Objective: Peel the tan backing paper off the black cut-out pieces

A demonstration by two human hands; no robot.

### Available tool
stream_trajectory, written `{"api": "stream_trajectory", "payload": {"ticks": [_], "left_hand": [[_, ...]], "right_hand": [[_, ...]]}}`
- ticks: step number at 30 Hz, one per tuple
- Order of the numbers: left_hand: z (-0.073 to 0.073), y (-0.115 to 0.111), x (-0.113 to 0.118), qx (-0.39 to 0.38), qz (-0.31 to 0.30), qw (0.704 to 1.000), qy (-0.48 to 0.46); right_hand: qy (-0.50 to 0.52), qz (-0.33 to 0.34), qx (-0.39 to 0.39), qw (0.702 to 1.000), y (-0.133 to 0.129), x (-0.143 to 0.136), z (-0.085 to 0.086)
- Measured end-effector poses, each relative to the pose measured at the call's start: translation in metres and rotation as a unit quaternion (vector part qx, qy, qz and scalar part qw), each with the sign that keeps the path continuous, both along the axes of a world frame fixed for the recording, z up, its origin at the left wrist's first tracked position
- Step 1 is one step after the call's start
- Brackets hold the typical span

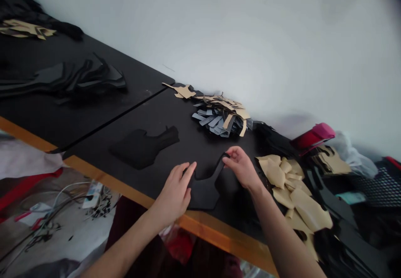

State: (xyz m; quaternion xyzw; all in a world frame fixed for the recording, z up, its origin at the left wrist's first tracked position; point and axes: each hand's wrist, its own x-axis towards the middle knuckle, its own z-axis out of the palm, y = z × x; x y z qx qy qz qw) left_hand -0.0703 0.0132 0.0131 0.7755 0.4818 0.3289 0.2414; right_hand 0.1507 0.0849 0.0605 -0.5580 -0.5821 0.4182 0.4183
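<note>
A dark cut-out piece, flat with a narrow arm, lies on the black table before me. My right hand pinches the tip of its narrow arm. Fingers stretched out, my left hand rests at the left edge of the same piece, partly over it. To the left lies another black cut-out piece of similar outline, flat on the table.
Behind my hands sits a pile of grey and tan strips. Tan curled pieces lie at the right, near a pink case and a black mesh basket. Dark stacked pieces occupy the far left table. A white wall borders the back.
</note>
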Motion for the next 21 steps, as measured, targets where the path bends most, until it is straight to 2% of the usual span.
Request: {"api": "stream_trajectory", "payload": {"ticks": [2,5,7,10,12,14,17,21], "left_hand": [[0.005,-0.001,0.0,-0.102,0.008,0.986,-0.128],[0.013,-0.005,0.008,-0.235,0.039,0.908,-0.344],[0.016,-0.007,0.015,-0.265,0.053,0.868,-0.416],[0.02,-0.01,0.022,-0.271,0.076,0.855,-0.436],[0.021,-0.013,0.025,-0.275,0.095,0.846,-0.446],[0.022,-0.018,0.03,-0.283,0.097,0.841,-0.451],[0.023,-0.029,0.035,-0.323,0.052,0.837,-0.438],[0.022,-0.04,0.034,-0.367,-0.004,0.823,-0.433]], "right_hand": [[0.05,-0.017,0.006,0.999,-0.003,0.0,0.007],[0.106,-0.049,0.01,0.993,-0.014,-0.004,0.011],[0.125,-0.042,-0.018,0.991,-0.028,-0.009,0.009],[0.119,0.032,-0.108,0.987,-0.056,-0.017,0.003],[0.103,0.052,-0.132,0.984,-0.072,-0.021,-0.002],[0.09,0.023,-0.105,0.99,-0.082,-0.022,-0.006],[0.068,-0.03,-0.051,0.996,-0.086,-0.02,-0.009],[0.081,-0.043,-0.029,0.995,-0.087,-0.014,-0.011]]}}
